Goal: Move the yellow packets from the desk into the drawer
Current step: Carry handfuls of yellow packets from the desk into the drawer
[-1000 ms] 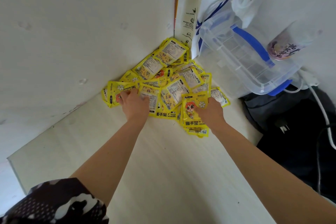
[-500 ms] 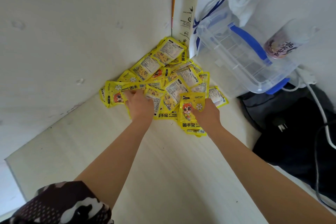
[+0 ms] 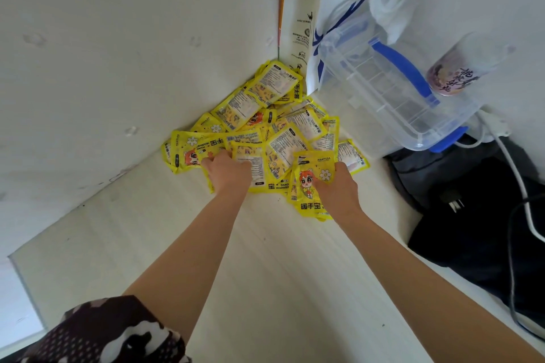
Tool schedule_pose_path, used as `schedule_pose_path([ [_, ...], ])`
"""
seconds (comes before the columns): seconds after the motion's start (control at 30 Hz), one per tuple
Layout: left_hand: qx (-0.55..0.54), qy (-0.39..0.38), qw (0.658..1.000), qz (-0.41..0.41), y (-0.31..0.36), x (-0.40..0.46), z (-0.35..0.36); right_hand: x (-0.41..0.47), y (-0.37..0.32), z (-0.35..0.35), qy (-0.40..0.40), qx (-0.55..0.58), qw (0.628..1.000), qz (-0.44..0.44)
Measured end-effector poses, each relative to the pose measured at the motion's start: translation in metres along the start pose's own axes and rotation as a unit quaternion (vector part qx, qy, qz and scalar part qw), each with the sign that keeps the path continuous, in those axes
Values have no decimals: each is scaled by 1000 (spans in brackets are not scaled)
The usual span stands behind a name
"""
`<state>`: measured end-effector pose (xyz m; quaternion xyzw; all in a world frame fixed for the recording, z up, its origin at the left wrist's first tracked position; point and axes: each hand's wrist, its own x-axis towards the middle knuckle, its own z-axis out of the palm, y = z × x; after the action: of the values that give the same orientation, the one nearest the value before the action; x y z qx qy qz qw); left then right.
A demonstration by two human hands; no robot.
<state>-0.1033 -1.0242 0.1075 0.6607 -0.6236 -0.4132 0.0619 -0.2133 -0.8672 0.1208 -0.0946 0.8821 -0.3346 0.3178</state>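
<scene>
A heap of several yellow hand-warmer packets (image 3: 283,124) lies in the far corner of the pale desk (image 3: 265,274), against the white walls. My left hand (image 3: 228,172) is at the heap's front left edge, fingers curled round a few packets there. My right hand (image 3: 336,188) is at the front right, gripping a small stack of packets (image 3: 312,186) whose top one shows a cartoon figure. No drawer is in view.
A clear plastic box with blue handle (image 3: 392,88) stands right of the heap, a white coffee bag (image 3: 348,9) behind it, a drink cup (image 3: 454,71) further right. A black bag (image 3: 477,209) and white cable (image 3: 513,174) fill the desk's right side.
Both hands have gathered packets slightly toward me; the left hand shifted right along the heap's edge, and the right hand's stack has lifted a little.
</scene>
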Motion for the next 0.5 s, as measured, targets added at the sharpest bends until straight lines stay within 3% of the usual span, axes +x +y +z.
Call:
schedule_pose_path([
  [0.27, -125, -10, 992, -25, -10, -11, -14, -16, 22, -6, -13, 68, 997, 35],
  [0.5, -163, 30, 985, -57, -40, -9, -41, -20, 36, -7, -20, 5, 999, 47],
])
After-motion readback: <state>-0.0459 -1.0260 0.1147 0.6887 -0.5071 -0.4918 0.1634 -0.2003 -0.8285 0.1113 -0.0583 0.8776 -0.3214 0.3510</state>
